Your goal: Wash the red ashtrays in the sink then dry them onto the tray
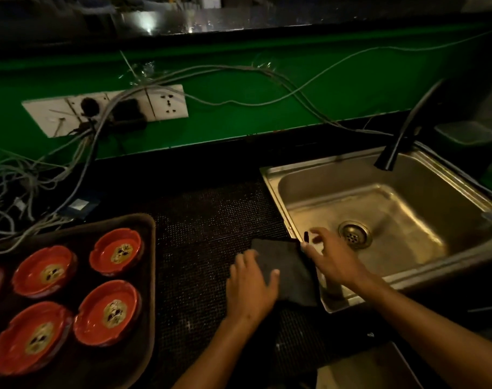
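Note:
Several red ashtrays with a gold emblem, such as one [116, 251] at the back and one [107, 312] nearer me, sit on a dark brown tray [150, 276] at the lower left. A dark cloth [288, 272] lies on the counter against the left rim of the steel sink [270, 175]. My left hand [250, 287] rests flat on the cloth's left part with the thumb out over it. My right hand [333, 258] hovers over the cloth's right edge and the sink rim, fingers spread and loosely bent, holding nothing. No ashtray lies in the sink basin.
A black faucet [402, 136] arches over the sink's back corner; the drain [354, 235] is in the basin. A wall socket strip [104, 110] and a tangle of cables [28, 192] lie behind the tray. A dark mesh mat [205, 234] covers the counter.

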